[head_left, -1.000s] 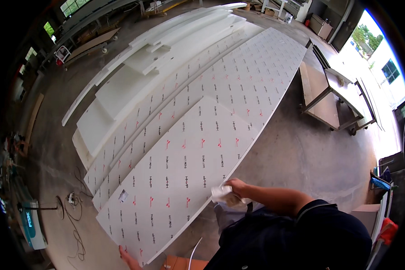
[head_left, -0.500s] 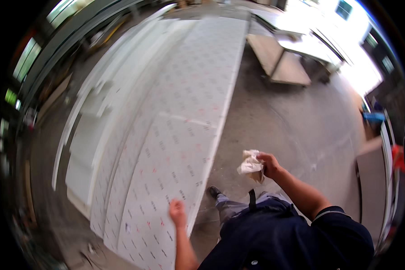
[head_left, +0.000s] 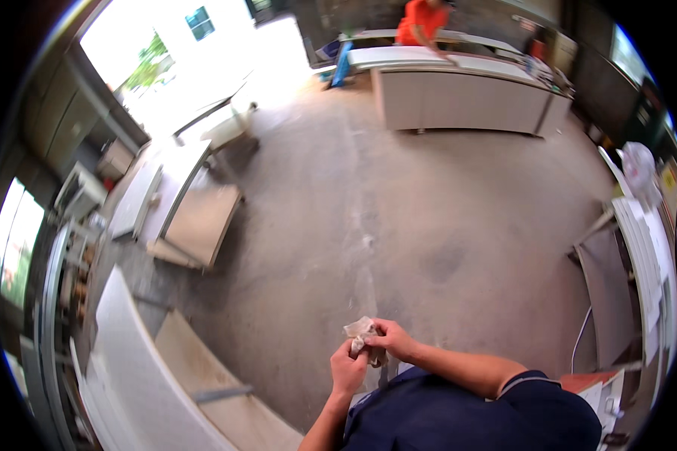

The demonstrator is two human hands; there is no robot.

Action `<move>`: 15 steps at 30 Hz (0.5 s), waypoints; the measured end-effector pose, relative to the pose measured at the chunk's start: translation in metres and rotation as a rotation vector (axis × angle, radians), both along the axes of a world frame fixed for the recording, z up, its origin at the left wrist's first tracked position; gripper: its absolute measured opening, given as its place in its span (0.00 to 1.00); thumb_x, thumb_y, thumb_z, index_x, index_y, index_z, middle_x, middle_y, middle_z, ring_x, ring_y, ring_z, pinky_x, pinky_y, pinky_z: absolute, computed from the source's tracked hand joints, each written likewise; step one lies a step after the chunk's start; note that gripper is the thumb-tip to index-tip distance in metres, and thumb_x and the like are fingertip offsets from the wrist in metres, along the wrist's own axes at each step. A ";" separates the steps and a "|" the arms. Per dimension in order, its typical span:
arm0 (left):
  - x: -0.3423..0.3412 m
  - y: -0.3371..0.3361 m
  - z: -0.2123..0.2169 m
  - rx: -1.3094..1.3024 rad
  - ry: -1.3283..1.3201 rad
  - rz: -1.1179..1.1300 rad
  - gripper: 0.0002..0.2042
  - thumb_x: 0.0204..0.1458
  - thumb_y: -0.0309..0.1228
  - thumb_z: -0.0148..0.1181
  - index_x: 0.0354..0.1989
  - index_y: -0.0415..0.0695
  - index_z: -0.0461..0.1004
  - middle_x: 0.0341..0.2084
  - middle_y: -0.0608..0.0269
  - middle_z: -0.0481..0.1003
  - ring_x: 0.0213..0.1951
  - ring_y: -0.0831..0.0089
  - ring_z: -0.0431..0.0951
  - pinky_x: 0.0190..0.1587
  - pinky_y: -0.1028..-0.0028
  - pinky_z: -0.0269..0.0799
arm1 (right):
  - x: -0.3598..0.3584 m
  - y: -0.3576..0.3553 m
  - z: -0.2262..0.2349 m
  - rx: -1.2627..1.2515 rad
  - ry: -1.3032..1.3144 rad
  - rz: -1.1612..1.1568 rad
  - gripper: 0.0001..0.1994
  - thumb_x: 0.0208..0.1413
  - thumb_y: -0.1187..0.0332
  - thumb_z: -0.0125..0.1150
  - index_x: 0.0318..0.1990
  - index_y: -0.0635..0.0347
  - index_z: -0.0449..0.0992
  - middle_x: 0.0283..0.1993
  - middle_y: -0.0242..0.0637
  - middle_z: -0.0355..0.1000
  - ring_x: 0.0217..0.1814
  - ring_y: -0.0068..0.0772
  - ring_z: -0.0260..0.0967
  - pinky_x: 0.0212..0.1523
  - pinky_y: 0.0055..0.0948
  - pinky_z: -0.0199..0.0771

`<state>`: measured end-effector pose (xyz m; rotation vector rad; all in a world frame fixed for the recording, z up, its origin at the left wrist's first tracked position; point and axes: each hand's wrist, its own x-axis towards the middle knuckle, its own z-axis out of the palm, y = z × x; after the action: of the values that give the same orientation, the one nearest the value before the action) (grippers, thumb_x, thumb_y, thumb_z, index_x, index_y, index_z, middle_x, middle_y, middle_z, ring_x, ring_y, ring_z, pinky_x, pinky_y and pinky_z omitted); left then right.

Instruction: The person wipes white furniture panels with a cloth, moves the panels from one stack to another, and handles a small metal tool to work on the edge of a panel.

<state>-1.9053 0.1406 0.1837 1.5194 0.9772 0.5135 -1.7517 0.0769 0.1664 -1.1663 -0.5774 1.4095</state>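
Note:
A crumpled off-white cloth or paper wad (head_left: 360, 328) is held between my two hands, in front of my body and above the concrete floor. My left hand (head_left: 347, 370) pinches its lower left side with closed fingers. From the right, my right hand (head_left: 392, 340) grips the upper part, its fingers curled over the wad. The hands nearly touch. Whether the wad is cloth or paper I cannot tell.
White boards (head_left: 139, 353) lie on a stand at lower left. A wheeled cart (head_left: 195, 218) stands beyond them. Across the concrete floor (head_left: 331, 195), a person in orange (head_left: 417, 22) leans over a long workbench (head_left: 459, 98). Stacked panels (head_left: 647, 248) line the right side.
My view has swung right, from the printed boards to the open floor and workbench. My left hand has come over from above the boards and now grips the wad with my right hand.

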 end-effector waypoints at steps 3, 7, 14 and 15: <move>0.078 0.012 0.012 0.018 -0.006 -0.142 0.06 0.52 0.26 0.60 0.35 0.38 0.78 0.21 0.67 0.75 0.24 0.84 0.70 0.27 0.78 0.67 | 0.071 -0.019 0.001 0.171 -0.135 -0.259 0.29 0.56 0.70 0.60 0.65 0.59 0.60 0.62 0.38 0.64 0.57 0.27 0.62 0.58 0.32 0.66; 0.192 0.033 0.010 -0.410 -0.243 -0.135 0.06 0.55 0.23 0.57 0.37 0.36 0.78 0.28 0.64 0.78 0.29 0.78 0.75 0.30 0.78 0.71 | 0.165 -0.034 0.013 0.218 -0.260 -0.403 0.36 0.55 0.68 0.62 0.70 0.56 0.52 0.73 0.41 0.48 0.71 0.36 0.49 0.66 0.39 0.55; 0.374 0.057 -0.042 -1.241 -0.411 -0.391 0.21 0.63 0.38 0.44 0.59 0.38 0.64 0.54 0.55 0.70 0.53 0.61 0.72 0.58 0.61 0.66 | 0.303 0.002 -0.013 0.063 -0.424 -0.555 0.22 0.59 0.70 0.58 0.61 0.61 0.67 0.61 0.39 0.65 0.63 0.33 0.62 0.62 0.30 0.61; 0.402 0.059 -0.031 -1.238 -0.382 -0.463 0.23 0.63 0.41 0.45 0.61 0.38 0.62 0.51 0.56 0.72 0.50 0.62 0.74 0.55 0.63 0.68 | 0.331 -0.001 -0.023 -0.040 -0.306 -0.624 0.20 0.61 0.70 0.56 0.60 0.62 0.68 0.58 0.37 0.69 0.60 0.32 0.66 0.59 0.29 0.65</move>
<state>-1.5032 0.1993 0.1531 0.4426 0.4206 -0.1636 -1.4204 0.0762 0.1434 -1.4493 -0.3450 0.7195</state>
